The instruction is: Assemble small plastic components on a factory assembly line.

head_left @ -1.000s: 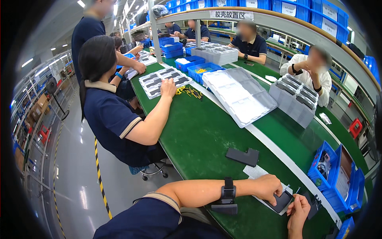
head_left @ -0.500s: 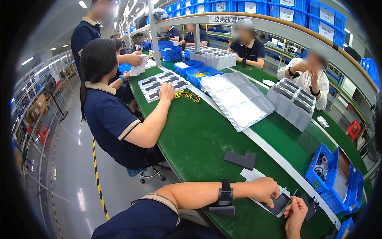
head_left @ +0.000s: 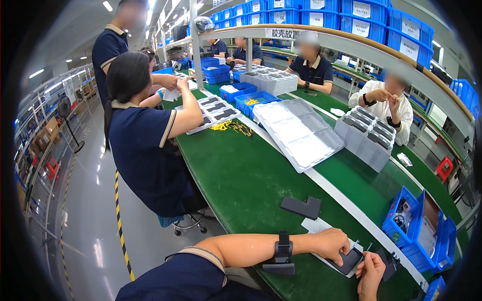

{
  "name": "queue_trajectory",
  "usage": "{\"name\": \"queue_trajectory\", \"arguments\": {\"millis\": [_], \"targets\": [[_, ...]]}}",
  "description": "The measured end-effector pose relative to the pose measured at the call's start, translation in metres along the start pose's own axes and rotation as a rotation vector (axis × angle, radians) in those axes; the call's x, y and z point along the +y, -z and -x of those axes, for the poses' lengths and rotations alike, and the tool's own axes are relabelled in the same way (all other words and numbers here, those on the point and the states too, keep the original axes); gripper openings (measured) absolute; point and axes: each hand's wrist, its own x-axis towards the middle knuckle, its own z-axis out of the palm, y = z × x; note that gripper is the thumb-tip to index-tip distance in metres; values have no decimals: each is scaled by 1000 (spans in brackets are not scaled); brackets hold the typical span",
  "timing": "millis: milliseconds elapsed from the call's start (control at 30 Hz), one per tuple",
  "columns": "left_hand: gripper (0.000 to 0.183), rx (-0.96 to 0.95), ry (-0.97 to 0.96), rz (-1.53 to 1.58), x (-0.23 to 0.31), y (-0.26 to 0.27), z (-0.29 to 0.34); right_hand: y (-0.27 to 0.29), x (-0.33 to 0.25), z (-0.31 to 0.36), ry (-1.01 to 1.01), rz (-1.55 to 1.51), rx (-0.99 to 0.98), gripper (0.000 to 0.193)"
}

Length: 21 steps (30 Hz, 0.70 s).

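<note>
While co-workers sort trays along the green surface, the left hand and right hand keep fingers clamped on a dark part at the near edge, apparently mid-fitting; seating it next likely needs steady, even pressure.

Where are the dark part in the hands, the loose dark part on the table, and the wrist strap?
dark part in hands (head_left: 348,261), head view, its top face
loose dark part (head_left: 300,206), head view, its middle
wrist strap (head_left: 282,248), head view, the band on the left forearm
</note>
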Motion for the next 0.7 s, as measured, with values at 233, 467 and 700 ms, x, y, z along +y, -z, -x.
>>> {"name": "queue_trajectory", "arguments": {"millis": [233,467,700], "targets": [[35,-4,-11,1,0,-4,2,-1,-11,9,-25,3,-29,16],[35,-18,6,-8,4,2,1,-4,-16,10,-51,-13,-57,15],[34,38,-51,-3,-5,-4,-2,-4,-15,8,-35,-35,-93,15]]}}
